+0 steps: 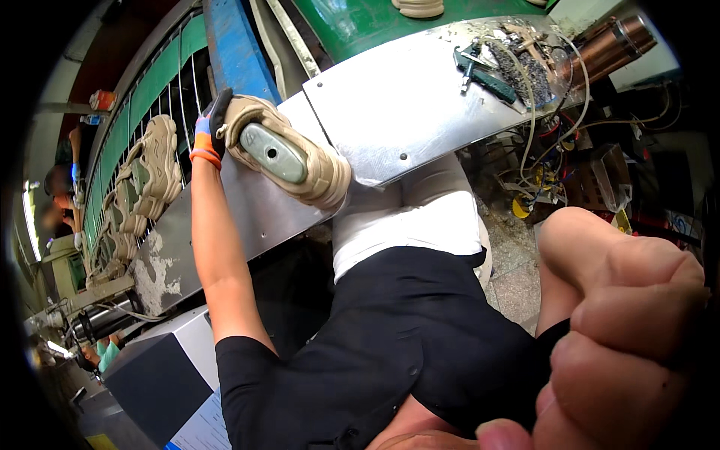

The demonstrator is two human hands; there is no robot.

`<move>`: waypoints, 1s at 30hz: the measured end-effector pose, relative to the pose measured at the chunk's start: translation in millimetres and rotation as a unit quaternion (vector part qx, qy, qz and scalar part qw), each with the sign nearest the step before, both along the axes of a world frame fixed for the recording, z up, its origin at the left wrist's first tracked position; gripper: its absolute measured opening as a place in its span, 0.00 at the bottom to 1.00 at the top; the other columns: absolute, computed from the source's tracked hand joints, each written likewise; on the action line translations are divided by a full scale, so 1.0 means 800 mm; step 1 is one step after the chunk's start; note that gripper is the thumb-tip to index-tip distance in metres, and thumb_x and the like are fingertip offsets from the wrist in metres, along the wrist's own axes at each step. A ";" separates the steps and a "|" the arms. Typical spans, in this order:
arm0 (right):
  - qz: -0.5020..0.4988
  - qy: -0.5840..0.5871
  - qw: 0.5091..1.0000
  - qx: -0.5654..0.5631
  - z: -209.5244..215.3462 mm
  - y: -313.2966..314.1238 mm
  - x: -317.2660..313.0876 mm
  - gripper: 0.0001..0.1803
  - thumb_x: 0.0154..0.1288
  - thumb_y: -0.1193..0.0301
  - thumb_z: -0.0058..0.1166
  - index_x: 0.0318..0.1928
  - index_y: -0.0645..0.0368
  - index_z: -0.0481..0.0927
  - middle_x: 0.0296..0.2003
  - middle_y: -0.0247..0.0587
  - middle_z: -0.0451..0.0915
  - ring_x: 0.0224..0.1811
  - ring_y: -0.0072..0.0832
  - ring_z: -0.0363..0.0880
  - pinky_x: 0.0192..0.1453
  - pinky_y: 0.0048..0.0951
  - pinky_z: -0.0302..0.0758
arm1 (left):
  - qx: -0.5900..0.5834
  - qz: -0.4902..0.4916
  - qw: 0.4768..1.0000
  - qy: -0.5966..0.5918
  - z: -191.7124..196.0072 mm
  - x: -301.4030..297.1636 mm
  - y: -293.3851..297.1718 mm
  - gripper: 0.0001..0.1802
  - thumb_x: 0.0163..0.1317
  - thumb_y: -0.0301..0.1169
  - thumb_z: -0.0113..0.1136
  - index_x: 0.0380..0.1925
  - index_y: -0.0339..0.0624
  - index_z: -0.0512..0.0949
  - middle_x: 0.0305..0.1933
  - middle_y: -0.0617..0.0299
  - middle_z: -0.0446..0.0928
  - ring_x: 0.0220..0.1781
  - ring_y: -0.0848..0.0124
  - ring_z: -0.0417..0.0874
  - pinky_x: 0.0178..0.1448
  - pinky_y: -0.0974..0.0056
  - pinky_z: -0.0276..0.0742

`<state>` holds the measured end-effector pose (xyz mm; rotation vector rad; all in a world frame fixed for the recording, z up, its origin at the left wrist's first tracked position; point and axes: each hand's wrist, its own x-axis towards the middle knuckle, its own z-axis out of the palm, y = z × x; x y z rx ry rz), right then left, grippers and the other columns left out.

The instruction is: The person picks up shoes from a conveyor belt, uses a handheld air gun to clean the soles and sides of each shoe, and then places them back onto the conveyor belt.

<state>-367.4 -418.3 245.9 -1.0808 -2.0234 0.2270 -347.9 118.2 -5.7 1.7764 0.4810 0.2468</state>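
Grips a tan shoe by its far end with the left hand, gloved in black, blue and orange, closing the fingers around the rim and leaving no visible gap. Holds it over the left part of the silver metal table, slanting toward the near edge, by the seam between the two plates. Cannot tell whether resting on the metal or held just above. Shows a grey-green last with a round dark hole, set in the shoe's opening.

Raises the bare right hand close to the camera, well apart from the table's near edge, curling the fingers inward. Cannot tell whether holding anything there.

Wears a black shirt and white trousers at the near edge.

Has a green tool lying toward the far right corner, beside a pale hose, and a copper-coloured cylinder just past the right edge. Has a green surface beyond the far edge, and more tan shoes lined up at a wire rack past the left part.
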 end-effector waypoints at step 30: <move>-0.692 -0.148 0.684 -0.179 -0.299 -0.025 0.218 0.29 0.53 0.72 0.59 0.59 0.60 0.71 0.56 0.48 0.75 0.63 0.44 0.67 0.69 0.39 0.63 | 0.218 -0.040 0.900 -0.376 0.209 -0.051 -0.241 0.54 0.42 0.47 0.76 0.64 0.26 0.61 0.52 0.42 0.77 0.54 0.57 0.80 0.60 0.57 0.75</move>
